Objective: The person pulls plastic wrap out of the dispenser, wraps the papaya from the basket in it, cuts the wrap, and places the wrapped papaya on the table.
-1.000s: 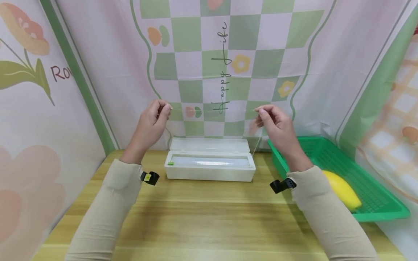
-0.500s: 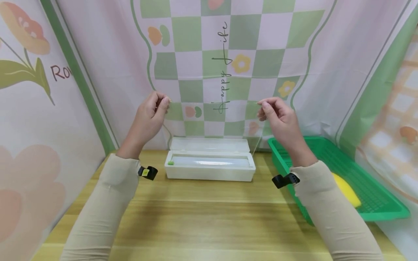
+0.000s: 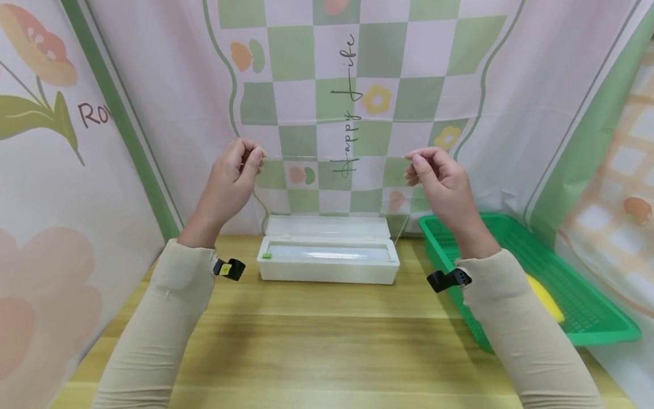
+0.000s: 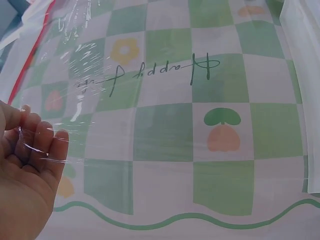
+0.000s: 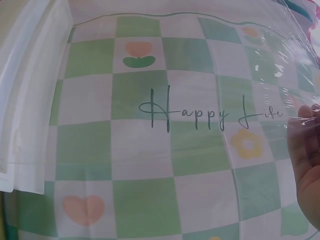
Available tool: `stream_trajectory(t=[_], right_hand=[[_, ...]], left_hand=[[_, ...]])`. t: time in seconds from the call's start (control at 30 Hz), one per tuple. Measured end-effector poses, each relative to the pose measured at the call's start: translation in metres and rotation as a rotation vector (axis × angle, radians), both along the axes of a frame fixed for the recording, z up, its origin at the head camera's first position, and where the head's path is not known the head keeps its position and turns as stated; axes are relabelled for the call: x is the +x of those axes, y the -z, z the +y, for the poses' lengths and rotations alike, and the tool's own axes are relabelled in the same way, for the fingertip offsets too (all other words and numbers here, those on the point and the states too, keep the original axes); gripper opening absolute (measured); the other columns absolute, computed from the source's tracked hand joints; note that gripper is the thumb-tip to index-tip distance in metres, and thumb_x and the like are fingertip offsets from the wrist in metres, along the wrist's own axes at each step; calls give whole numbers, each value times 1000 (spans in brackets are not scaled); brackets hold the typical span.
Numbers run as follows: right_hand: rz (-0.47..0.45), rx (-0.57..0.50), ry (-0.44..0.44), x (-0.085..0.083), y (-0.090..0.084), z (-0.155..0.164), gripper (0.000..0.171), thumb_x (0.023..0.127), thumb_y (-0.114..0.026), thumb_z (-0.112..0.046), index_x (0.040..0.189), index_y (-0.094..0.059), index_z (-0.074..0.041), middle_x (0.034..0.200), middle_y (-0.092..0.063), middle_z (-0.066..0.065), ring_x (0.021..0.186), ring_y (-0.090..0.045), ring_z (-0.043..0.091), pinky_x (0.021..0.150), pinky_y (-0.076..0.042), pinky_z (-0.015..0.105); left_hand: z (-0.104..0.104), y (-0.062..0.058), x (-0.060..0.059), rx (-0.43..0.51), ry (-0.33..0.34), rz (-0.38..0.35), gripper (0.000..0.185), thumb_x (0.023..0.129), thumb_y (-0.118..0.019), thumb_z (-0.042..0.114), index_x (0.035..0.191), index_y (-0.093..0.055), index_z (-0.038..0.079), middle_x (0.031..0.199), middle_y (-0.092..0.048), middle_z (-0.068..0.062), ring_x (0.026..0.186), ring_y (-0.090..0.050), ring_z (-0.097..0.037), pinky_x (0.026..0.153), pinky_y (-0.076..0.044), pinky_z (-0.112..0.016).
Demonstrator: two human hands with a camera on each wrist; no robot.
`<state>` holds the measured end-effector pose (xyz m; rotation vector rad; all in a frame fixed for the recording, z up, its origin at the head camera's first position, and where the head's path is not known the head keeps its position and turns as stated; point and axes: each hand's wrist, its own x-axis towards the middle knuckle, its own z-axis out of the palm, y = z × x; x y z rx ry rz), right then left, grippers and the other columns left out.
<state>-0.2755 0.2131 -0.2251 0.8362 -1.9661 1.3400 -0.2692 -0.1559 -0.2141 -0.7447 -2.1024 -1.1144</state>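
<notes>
A clear sheet of cling film (image 3: 334, 187) rises from the white dispenser box (image 3: 328, 267) on the wooden table. My left hand (image 3: 232, 179) pinches the film's upper left corner and my right hand (image 3: 439, 179) pinches the upper right corner, both held well above the box. The film's top edge runs taut between the two hands. In the left wrist view the film (image 4: 75, 75) wrinkles over my fingers (image 4: 35, 150). In the right wrist view the film (image 5: 290, 65) stretches in front of my fingers (image 5: 307, 165), with the box (image 5: 25, 100) at the left.
A green plastic basket (image 3: 577, 284) stands at the right of the table (image 3: 327, 341) and holds a yellow fruit (image 3: 546, 295), partly behind my right sleeve. Printed cloth with checks and flowers (image 3: 357, 85) hangs behind and on both sides.
Both hands have risen, pulling more film up out of the box. My right forearm now covers more of the yellow fruit.
</notes>
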Motion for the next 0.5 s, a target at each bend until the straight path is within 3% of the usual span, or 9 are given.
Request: stream_trajectory(t=[0.27,0.5], right_hand=[[2,-16,-27,1,0,1,21,106,-48,-11,115,-65,-3,92,-61,13,83,-62,18,75,-54,23],[-4,-68,-112,6,6,4,19,105,-49,-7,111,-65,2,87,-60,13,77,-60,20,62,-54,22]], left_hand=[[0,-1,5,-2,4,-3,26,109,-43,19,108,-54,-4,97,-52,-10,83,-48,-16,68,-41,-28],[-3,4,14,-16,41,18,23,108,-44,16,105,-56,-3,94,-53,-10,81,-49,-14,66,-41,-26]])
